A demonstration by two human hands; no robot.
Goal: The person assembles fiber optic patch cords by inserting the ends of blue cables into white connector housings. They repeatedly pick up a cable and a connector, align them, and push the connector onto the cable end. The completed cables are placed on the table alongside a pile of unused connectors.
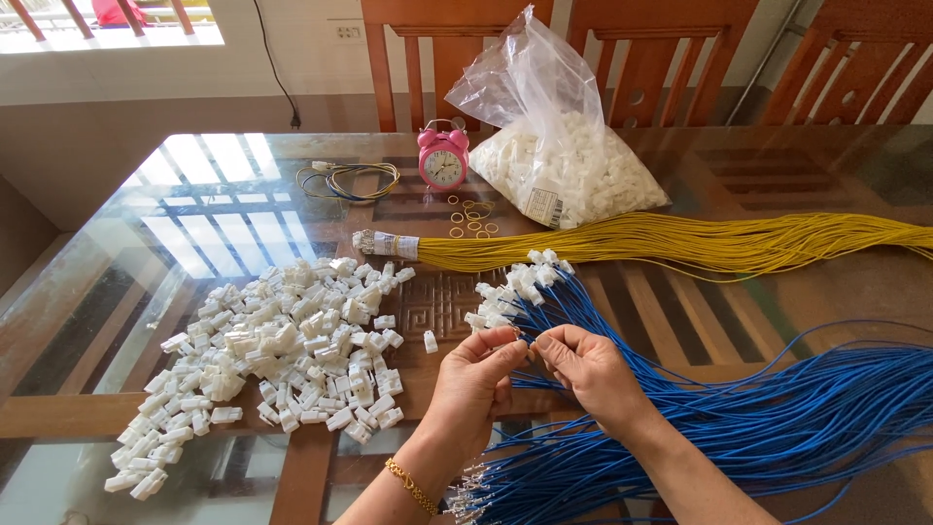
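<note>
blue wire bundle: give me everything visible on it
The blue wires are a thick bundle of thin, plastic-looking insulated strands lying on the glass table, fanning in from the right edge. Some far ends already carry white connectors, clustered near the yellow wires. Near ends, bottom centre, show bare metal terminals. Left hand and right hand pinch one strand's tip between them; the right forearm rests over the bundle.

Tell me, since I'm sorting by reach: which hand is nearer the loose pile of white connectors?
Left. The left hand sits just right of the pile of white connectors; the right hand is farther right, over the blue wires.
</note>
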